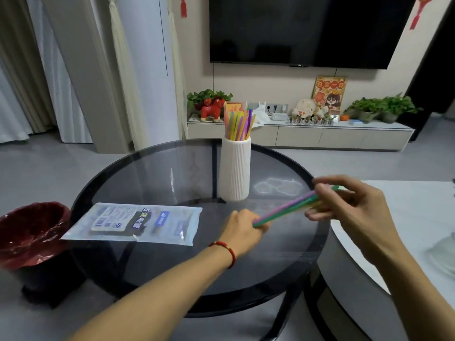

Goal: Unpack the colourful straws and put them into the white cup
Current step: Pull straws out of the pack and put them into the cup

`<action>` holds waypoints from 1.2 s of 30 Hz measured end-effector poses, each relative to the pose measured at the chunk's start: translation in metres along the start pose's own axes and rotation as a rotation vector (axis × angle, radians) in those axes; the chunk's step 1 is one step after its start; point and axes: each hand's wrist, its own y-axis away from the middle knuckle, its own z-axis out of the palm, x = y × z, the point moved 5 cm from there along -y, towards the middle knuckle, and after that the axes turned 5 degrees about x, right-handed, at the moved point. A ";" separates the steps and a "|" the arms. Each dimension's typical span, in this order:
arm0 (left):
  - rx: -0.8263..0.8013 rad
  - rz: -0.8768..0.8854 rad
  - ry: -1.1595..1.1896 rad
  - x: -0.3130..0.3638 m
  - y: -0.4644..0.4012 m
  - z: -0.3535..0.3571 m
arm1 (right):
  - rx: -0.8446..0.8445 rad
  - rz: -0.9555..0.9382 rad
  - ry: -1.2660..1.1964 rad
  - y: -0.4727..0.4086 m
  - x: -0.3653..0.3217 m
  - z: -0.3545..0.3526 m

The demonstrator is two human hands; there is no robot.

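Observation:
A tall ribbed white cup [235, 169] stands on the round glass table [147, 178] and holds several colourful straws [238, 125]. A small bundle of pink, green and yellow straws [288, 208] slants above the table to the right of the cup. My left hand [242, 230] grips its lower end. My right hand [349, 205] pinches the upper end, blurred by motion. The flat clear straw packet [138, 222] with a printed label lies on the table's left part.
A red-lined bin [32, 232] stands on the floor left of the table. A white low table [394, 232] adjoins on the right. Behind are a TV cabinet [300, 134] with plants and ornaments, and a wall-mounted television.

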 end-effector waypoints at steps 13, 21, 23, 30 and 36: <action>-0.116 -0.032 0.439 -0.029 0.010 -0.030 | -0.127 -0.128 0.577 -0.045 -0.016 0.103; 0.114 -0.101 0.455 -0.074 0.011 -0.067 | -0.261 -0.108 0.683 -0.031 0.016 0.132; 0.149 -0.091 0.454 -0.073 0.008 -0.068 | -0.257 -0.089 0.666 -0.030 0.023 0.129; 0.280 -0.210 0.330 -0.055 -0.049 -0.076 | -0.048 0.087 0.380 -0.032 0.045 0.105; 0.297 -0.207 0.355 -0.017 -0.130 -0.092 | 0.313 0.218 -0.125 -0.049 0.060 0.076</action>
